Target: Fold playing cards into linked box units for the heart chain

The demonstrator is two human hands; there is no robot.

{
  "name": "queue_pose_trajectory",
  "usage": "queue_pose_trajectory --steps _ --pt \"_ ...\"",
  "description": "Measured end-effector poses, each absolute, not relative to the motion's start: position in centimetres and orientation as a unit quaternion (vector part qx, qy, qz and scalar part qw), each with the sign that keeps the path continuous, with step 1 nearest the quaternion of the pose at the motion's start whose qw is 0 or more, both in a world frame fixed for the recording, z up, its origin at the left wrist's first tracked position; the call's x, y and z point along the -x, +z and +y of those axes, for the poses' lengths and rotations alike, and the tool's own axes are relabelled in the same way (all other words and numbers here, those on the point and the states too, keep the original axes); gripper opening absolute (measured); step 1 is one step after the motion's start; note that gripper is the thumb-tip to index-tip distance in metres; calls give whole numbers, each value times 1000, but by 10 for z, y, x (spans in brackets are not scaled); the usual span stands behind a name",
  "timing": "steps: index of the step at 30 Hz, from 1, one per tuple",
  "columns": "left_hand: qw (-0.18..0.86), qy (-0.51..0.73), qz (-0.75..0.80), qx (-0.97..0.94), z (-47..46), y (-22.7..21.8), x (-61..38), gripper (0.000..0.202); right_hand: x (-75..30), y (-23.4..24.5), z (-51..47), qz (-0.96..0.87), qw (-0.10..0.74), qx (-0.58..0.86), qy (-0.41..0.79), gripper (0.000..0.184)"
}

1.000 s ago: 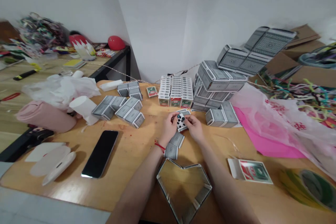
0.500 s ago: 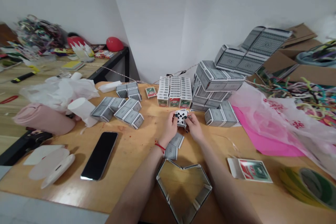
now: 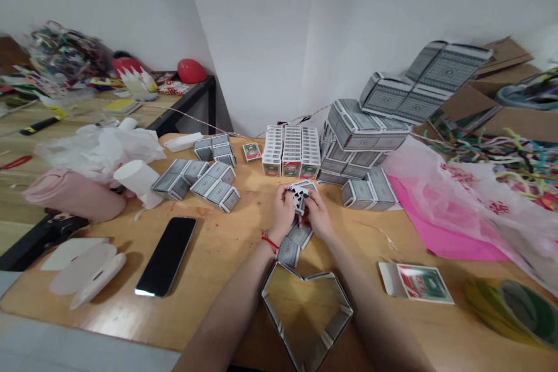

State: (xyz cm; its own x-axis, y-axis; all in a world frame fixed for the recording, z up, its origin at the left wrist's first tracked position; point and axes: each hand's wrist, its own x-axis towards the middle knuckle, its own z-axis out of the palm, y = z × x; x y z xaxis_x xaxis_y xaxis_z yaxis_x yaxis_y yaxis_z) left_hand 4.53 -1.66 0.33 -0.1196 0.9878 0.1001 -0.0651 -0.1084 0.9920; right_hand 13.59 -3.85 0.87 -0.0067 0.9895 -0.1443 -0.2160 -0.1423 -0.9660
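Both hands meet above the middle of the tabletop (image 3: pixel 218 256). Left hand (image 3: pixel 282 214) and right hand (image 3: pixel 317 216) hold a small set of cards (image 3: pixel 299 197) between them, face side toward the camera, black pips showing. Each grip is closed, pinching the cards from its own side. The cards are clear of the surface, just in front of a row of decks (image 3: pixel 291 151). Folded cards (image 3: pixel 294 243) lie directly below the wrists. A heart frame (image 3: pixel 306 314) lies nearer the person, between the forearms. A phone (image 3: pixel 167 254) lies well to the left; an open box (image 3: pixel 416 283) lies to the right.
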Motion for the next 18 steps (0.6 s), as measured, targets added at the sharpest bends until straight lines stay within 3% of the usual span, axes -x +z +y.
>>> queue_pose_trajectory --steps 6,18 --pt "394 596 493 -496 -14 2 -44 13 -132 12 -40 -394 536 513 543 22" --pt "432 591 469 -494 -14 2 -46 10 -133 8 -35 -391 569 515 508 19"
